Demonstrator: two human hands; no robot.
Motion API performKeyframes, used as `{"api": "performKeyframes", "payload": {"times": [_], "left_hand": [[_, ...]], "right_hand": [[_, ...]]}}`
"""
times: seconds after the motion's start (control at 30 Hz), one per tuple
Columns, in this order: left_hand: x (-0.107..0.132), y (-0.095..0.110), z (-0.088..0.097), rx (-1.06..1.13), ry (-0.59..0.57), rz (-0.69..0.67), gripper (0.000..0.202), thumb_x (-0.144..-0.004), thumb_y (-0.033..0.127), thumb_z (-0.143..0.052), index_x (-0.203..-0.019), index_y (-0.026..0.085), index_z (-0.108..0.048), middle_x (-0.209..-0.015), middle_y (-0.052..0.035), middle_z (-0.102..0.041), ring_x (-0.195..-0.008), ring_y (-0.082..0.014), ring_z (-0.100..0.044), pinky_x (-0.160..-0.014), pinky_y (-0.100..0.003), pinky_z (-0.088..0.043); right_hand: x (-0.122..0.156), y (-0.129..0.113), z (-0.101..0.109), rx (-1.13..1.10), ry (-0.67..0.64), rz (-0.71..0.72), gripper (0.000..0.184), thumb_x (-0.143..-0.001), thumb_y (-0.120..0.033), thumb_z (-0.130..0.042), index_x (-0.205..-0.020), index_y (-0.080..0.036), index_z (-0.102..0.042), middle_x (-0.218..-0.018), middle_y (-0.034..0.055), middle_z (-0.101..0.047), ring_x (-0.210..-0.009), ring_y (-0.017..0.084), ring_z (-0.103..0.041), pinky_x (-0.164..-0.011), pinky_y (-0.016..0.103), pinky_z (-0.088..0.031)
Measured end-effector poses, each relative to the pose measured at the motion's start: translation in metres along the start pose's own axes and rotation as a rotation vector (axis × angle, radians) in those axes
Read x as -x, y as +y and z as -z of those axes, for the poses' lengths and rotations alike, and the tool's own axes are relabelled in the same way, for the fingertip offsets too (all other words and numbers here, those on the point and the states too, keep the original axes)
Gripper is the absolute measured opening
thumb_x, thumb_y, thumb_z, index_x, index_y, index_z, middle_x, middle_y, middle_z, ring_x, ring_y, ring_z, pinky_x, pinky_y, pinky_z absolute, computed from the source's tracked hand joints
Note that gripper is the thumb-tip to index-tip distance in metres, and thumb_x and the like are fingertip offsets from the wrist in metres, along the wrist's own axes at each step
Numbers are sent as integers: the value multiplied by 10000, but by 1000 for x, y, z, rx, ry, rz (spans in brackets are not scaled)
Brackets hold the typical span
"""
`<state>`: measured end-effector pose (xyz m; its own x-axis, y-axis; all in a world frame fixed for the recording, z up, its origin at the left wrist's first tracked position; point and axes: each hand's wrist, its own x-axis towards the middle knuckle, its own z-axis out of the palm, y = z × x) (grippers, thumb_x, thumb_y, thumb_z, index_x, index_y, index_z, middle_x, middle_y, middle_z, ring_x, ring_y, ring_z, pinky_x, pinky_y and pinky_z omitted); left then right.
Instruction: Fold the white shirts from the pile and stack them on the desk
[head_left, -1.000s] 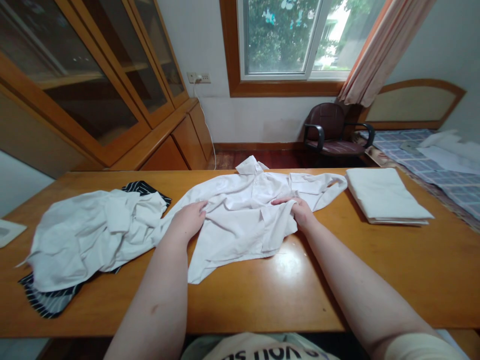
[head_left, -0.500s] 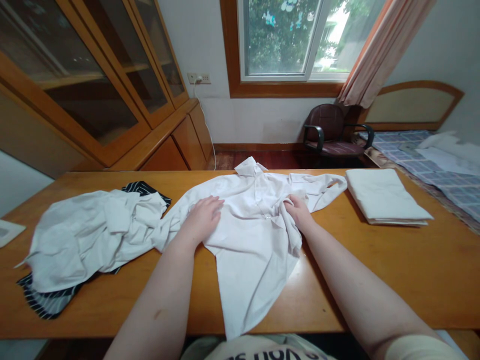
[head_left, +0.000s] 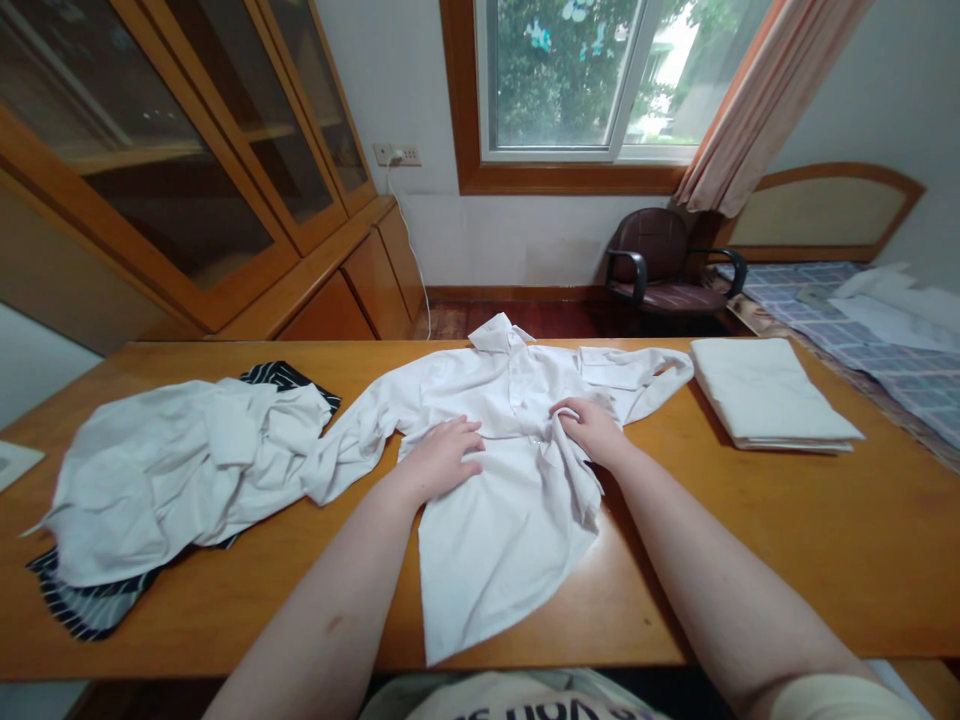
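Note:
A white collared shirt (head_left: 480, 540) lies spread on the wooden table, its collar at the far edge and its hem near me. One sleeve stretches left, the other reaches right. My left hand (head_left: 444, 458) rests on the shirt's left side, palm down, fingers stretched out. Toward the right side, my right hand (head_left: 589, 428) pinches a gathered fold of the shirt's fabric between thumb and fingers. The cloth below that hand is bunched and creased.
On the left lies a heap of white clothing (head_left: 187, 470) over a black striped garment (head_left: 97, 600). Folded white cloth (head_left: 772, 390) sits at the right of the table (head_left: 750, 540). Beyond stand a cabinet (head_left: 300, 270), an armchair (head_left: 660, 250) and a bed (head_left: 817, 290).
My left hand has slid right and a little toward me across the shirt. My right hand has moved slightly left with the pinched fabric, and the hem has shifted left.

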<state>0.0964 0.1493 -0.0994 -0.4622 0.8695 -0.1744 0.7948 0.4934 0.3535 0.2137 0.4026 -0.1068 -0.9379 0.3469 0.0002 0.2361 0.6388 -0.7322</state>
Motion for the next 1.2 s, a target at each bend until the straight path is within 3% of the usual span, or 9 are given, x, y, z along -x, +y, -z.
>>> {"api": "performKeyframes", "payload": {"times": [0.2,0.33,0.43,0.57,0.7,0.83,1.0,1.1,1.2], "left_hand": [[5,4,7,73,71,-33,247,-841,323,-467,-974,230,-653,-1131,-52,-646,-1092,-218,-552,-947,-332,-400],[11,7,15,161,6,-8,239,-825,376,-473,-870,237,-662,-950,-27,-676,-912,-202,-602,-821,-294,-442],[12,10,20,238,-79,-18,292,-835,420,-442,-793,225,-656,-852,-12,-672,-809,-183,-601,-744,-275,-453],[9,12,18,253,-22,-14,309,-853,395,-410,-905,234,-669,-917,-19,-677,-838,-183,-603,-763,-280,-460],[1,5,5,95,179,16,370,-808,358,-507,-1135,228,-621,-1253,-64,-578,-1181,-237,-485,-1020,-359,-345],[-7,-11,-10,1,114,157,605,-798,438,-529,-1358,225,-445,-1483,-67,-338,-1368,-257,-268,-1104,-402,-226],[-12,-29,-15,-63,109,306,641,-861,516,-403,-1431,234,-324,-1533,-64,-209,-1407,-277,-150,-1115,-463,-147],[-14,-36,-15,-83,124,343,638,-874,518,-374,-1443,240,-295,-1538,-66,-187,-1411,-284,-124,-1112,-491,-125],[-16,-41,-15,-96,135,347,631,-878,520,-364,-1445,253,-286,-1539,-62,-180,-1413,-278,-117,-1110,-490,-126]], "right_hand": [[11,0,20,-252,-376,-60,200,-707,-351,-613,-723,-183,-719,-631,-4,-664,-679,189,-604,-668,278,-462],[18,-1,25,-610,-644,-117,467,-730,-550,-564,-858,-125,-709,-787,81,-709,-681,207,-634,-616,300,-484],[14,2,21,-679,-409,-147,541,-784,-606,-462,-902,-121,-670,-750,100,-695,-513,159,-573,-489,275,-431],[2,8,12,-225,9,-82,303,-778,-467,-557,-810,-185,-661,-692,36,-665,-549,142,-548,-551,263,-413],[-1,7,6,281,-22,25,210,-789,-372,-578,-848,-204,-689,-867,55,-681,-775,181,-599,-698,279,-422],[0,5,3,527,3,61,305,-863,-393,-501,-999,-182,-674,-1014,109,-657,-956,224,-587,-834,310,-401],[-2,10,0,641,59,108,485,-859,-414,-510,-1275,-164,-520,-1345,134,-498,-1222,281,-442,-1009,412,-294],[-1,6,0,617,77,162,421,-863,-378,-497,-1218,-164,-573,-1234,122,-591,-1150,255,-502,-972,370,-336],[3,-3,1,623,34,99,319,-885,-399,-446,-947,-202,-689,-931,98,-694,-920,232,-602,-825,331,-406]]}}
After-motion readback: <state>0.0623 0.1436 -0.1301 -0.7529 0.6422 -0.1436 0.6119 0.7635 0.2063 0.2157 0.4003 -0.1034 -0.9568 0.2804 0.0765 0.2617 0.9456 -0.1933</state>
